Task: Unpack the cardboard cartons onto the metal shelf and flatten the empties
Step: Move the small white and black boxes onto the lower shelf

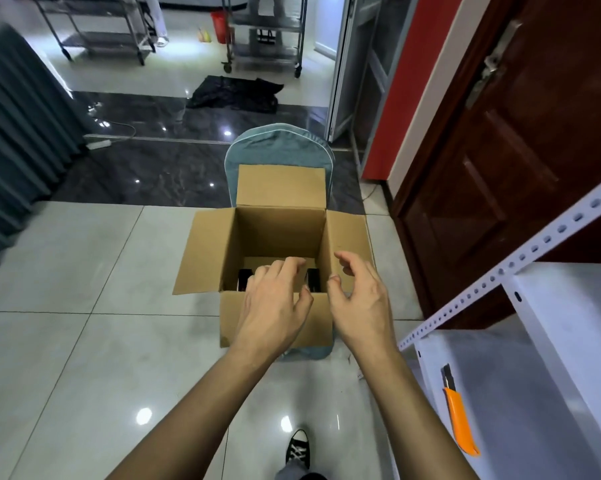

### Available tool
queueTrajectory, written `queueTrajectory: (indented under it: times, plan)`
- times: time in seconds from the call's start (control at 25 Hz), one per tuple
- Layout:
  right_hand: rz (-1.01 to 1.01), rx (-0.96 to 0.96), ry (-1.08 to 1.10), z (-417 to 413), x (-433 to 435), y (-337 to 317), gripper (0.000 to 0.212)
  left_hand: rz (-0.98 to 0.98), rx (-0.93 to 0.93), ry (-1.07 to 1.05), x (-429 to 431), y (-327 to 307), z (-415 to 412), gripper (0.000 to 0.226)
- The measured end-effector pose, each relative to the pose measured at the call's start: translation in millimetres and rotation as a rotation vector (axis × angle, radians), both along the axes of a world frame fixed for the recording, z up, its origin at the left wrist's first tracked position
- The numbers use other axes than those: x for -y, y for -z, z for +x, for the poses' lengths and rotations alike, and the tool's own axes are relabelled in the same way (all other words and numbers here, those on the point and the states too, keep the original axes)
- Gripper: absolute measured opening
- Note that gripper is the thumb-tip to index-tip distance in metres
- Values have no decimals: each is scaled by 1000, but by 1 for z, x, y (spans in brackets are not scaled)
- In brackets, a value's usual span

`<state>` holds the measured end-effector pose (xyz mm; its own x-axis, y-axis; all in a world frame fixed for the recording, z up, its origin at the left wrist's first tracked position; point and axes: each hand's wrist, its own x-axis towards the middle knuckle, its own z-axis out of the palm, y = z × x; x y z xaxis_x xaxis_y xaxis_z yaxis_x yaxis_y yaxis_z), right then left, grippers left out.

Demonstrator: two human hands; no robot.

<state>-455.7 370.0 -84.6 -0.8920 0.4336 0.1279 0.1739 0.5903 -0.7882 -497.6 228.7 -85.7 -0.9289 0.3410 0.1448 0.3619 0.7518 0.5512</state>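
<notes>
Head view: at the centre, the left hand (274,306) hovers over the mouth of the open cardboard carton (278,233). Its fingers are loosely curved and spread, and they grasp nothing. Just beside it toward 3 o'clock, the right hand (357,306) is likewise released, with thumb and fingers apart in a wide curve near the carton's right wall. Whether either hand touches the board cannot be told.

The carton stands on a chair (278,143) with a padded teal cover, all four flaps folded out. Two dark items (245,280) sit low inside, partly hidden by the left hand.

The floor (84,341) is glossy pale tile, turning to dark marble toward 12 o'clock. At 4 o'clock is the white metal shelf (569,306) with perforated uprights, and an orange utility knife (460,420) lies on it. A brown panelled door (499,168) is at 2 o'clock, a pleated teal curtain (15,133) at 9 o'clock and steel trolleys (264,29) at 12 o'clock.
</notes>
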Motion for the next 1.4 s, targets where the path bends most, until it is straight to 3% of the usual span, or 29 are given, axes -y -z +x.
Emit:
queueTrajectory:
  times: [0.64, 1.4]
  plan:
    - [-55, 101, -90, -87, -23, 33, 35, -77, 79, -114, -10, 31, -77, 36]
    - [-33, 239, 34, -257, -22, 57, 40, 25, 192, 36, 3, 62, -278, 34]
